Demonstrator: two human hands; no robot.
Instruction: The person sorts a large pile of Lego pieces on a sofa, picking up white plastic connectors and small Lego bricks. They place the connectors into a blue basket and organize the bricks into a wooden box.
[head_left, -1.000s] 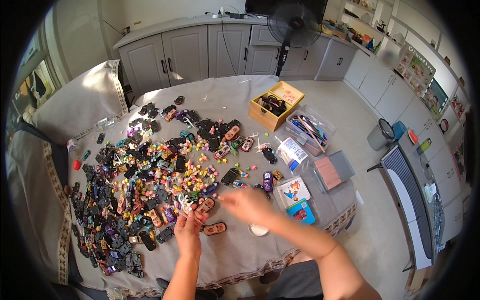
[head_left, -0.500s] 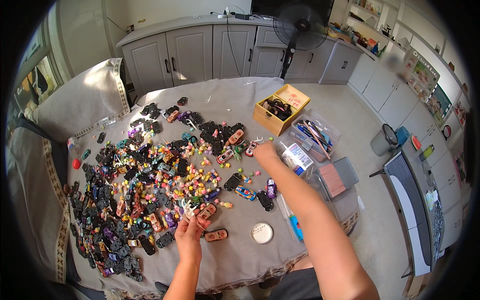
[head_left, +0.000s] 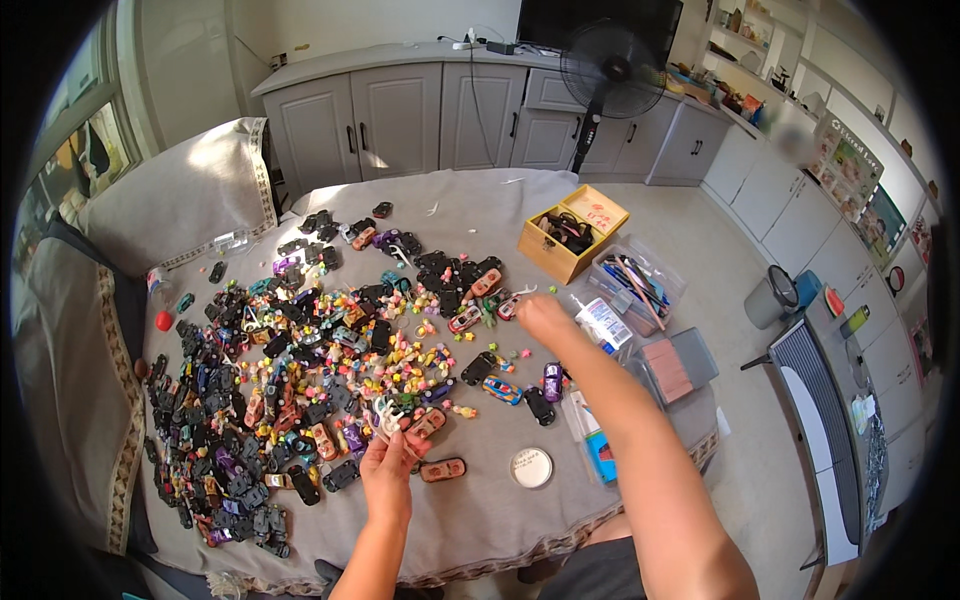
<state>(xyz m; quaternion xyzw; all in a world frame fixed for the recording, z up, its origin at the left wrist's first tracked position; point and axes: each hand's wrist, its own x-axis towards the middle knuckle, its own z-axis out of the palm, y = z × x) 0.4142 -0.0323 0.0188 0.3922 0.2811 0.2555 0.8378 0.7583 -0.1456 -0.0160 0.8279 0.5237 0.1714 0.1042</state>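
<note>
In my left hand (head_left: 387,468), closed fingers hold a small bunch of white plastic pieces (head_left: 386,418) with curved, forked ends. A brown toy car (head_left: 429,423) lies right beside those fingertips, and a second brown toy car (head_left: 443,470) rests just to the right of the hand. My right hand (head_left: 541,316) reaches across to the far right part of the pile, its fingers closed and mostly hidden behind the hand. At its fingertips are a red and white toy car (head_left: 505,308) and a forked white piece (head_left: 524,291); whether it grips either cannot be made out.
A large heap of toy cars and small colourful figures (head_left: 300,385) covers the cloth (head_left: 420,540). To the right stand a wooden box (head_left: 562,262), a clear bin of pens (head_left: 640,290), a white bottle (head_left: 603,322) and a round white lid (head_left: 531,467).
The whole view has shifted slightly, so everything sits a little lower and to the right. My hands keep nearly the same places by the same things.
</note>
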